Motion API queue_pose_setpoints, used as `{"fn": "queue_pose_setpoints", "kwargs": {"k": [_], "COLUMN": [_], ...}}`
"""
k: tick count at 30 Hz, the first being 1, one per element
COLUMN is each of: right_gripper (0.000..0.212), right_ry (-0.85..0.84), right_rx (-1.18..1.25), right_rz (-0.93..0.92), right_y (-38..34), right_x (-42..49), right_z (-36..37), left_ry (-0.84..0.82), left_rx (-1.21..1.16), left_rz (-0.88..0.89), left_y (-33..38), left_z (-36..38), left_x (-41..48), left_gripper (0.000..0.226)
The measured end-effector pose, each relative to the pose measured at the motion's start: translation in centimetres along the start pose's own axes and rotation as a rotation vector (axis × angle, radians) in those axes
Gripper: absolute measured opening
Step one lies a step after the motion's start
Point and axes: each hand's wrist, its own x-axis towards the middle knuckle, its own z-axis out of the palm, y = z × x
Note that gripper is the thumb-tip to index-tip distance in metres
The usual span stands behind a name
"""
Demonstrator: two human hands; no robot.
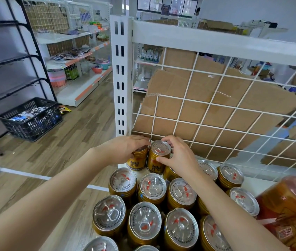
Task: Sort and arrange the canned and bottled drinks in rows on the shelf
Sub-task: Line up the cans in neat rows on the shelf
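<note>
Hands grip 2 cans: L hand [125,148] left can [137,161], R hand [179,156] right can [157,156].

The white shelf [255,183] is bounded at the rear by a wire grid panel [215,105] and at the left by a slotted upright [121,78]. Gold cans [152,187] stand upright on it in loose rows, mostly touching. A corner can [138,161] stands rear left, a neighbour can [159,158] just beside it. An amber bottled drink [288,205], blurred, occupies the right edge.

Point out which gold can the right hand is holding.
The rear can with its lid showing, gripped by the right hand. The left hand holds the can beside it, hiding its lid; no hand holds the others.
</note>
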Motion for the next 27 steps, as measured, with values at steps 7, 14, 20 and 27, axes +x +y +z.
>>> {"fn": "queue_pose_setpoints", "kwargs": {"k": [7,14,20,27], "right_gripper": [0.057,0.059,0.047,0.047], "right_ry": [-0.002,-0.06,0.01,-0.14], "right_rx": [0.019,-0.019,-0.046,-0.097], "right_rz": [-0.026,-0.073,-0.031,0.044], "right_y": [0.3,0.0,1.4,4.8], "right_x": [0.0,-0.1,-2.4,-5.7], "right_z": [-0.1,-0.7,-4.3,-7.8], "left_ry": [0.04,0.125,0.273,0.182], "left_rx": [-0.098,-0.123,-0.178,-0.263], "left_rz": [-0.001,0.006,0.079,0.147], "left_y": [-0.1,0.5,3.0,7.2], "left_z": [0.2,0.4,0.4,-0.1], "left_x": [0.0,-0.4,-0.4,1.8], "left_gripper": [0.065,0.062,0.056,0.052]}}
